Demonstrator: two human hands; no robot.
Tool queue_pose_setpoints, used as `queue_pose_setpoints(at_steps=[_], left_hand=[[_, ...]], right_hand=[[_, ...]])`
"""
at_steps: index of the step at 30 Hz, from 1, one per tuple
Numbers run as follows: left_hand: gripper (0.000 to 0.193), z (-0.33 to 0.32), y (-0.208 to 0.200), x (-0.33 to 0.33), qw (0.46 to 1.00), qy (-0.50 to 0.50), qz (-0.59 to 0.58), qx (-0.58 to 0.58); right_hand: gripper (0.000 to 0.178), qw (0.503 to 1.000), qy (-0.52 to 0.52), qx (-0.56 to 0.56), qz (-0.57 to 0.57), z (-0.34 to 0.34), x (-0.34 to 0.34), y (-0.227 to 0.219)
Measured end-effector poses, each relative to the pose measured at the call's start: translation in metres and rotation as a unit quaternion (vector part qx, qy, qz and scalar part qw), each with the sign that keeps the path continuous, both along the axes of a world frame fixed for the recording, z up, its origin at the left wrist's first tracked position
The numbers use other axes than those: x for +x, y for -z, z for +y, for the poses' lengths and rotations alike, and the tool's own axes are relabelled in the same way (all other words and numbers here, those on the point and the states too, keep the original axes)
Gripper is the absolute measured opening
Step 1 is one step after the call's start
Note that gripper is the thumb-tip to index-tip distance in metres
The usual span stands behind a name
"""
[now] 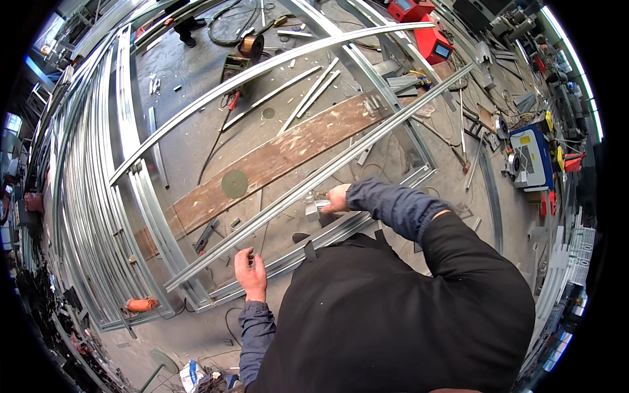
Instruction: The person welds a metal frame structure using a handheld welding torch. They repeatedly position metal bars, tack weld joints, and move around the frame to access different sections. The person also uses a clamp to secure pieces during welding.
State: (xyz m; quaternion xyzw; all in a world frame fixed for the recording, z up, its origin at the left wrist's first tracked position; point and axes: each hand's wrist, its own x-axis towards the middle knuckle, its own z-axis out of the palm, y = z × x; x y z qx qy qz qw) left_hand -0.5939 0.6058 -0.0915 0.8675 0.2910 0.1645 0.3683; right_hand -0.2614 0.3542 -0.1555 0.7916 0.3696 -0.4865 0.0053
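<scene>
My right hand [337, 198] reaches forward over a metal frame, its fingers closed on a short, shiny piece of metal channel [312, 207]. Just beyond it runs a long metal rail [275, 208], laid slantwise across the frame. My left hand [251, 274] hovers beside that rail, near its left end, with fingers loosely bent, thumb apart and nothing visible in them. Closest to my body is the frame's near bar [282, 261]. Both forearms are in dark blue-grey sleeves, and a black garment covers my front.
A brown plank [282, 154] carrying a round green disc [234, 184] lies inside the frame. Many long metal profiles [98, 190] are racked at left. An orange grinder-like tool [141, 305] rests near them. Red machines [432, 42], a blue-white machine [531, 157] and cables stand right.
</scene>
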Motion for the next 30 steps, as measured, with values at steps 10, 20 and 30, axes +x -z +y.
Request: queue_pose_setpoints(at_steps=[10,20,30], left_hand=[[0.087,0.007,-0.003,0.082,0.958,0.099,0.198,0.184],[0.097,0.003,0.014,0.101,0.933,0.131,0.294,0.159],[0.11,0.009,0.009,0.112,0.918,0.116,0.312,0.213]], right_hand=[[0.069,0.998,0.057,-0.028,-0.004,-0.032,0.05,0.108],[0.08,0.98,0.104,-0.156,0.063,-0.107,0.115,0.212],[0.068,0.945,0.293,-0.081,0.121,-0.194,0.164,0.209]])
